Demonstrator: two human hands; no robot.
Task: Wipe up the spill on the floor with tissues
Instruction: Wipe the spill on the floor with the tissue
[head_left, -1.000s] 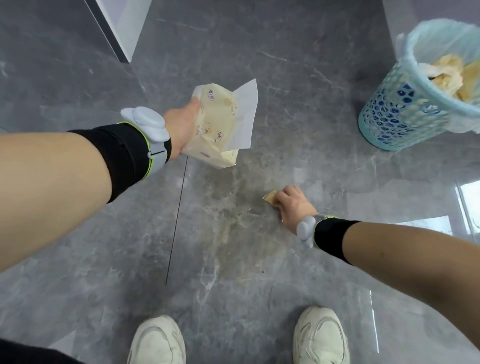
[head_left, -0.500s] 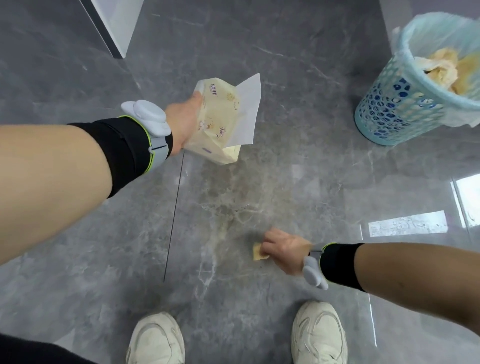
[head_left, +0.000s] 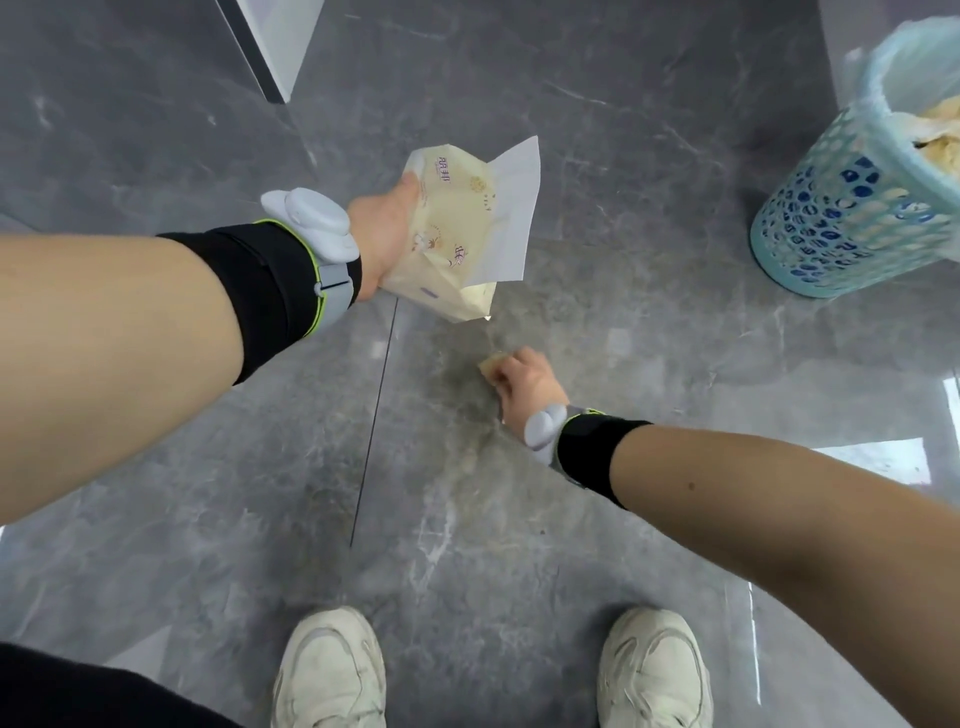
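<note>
Fingers of the right hand (head_left: 524, 382) pinch a stained tissue (head_left: 490, 362) against the floor (head_left: 597, 156), mid-wipe; left hand (head_left: 382, 236) grips the tissue pack (head_left: 449, 244) at twelve o'clock. Next: probably binning it.

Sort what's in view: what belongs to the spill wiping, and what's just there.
Part of the job:
- right hand pressing a stained tissue to the floor
- smeared spill
- tissue pack held in the left hand
- blue bin holding used tissues

Just there:
- white shoes
- wrist devices
- white panel
</note>
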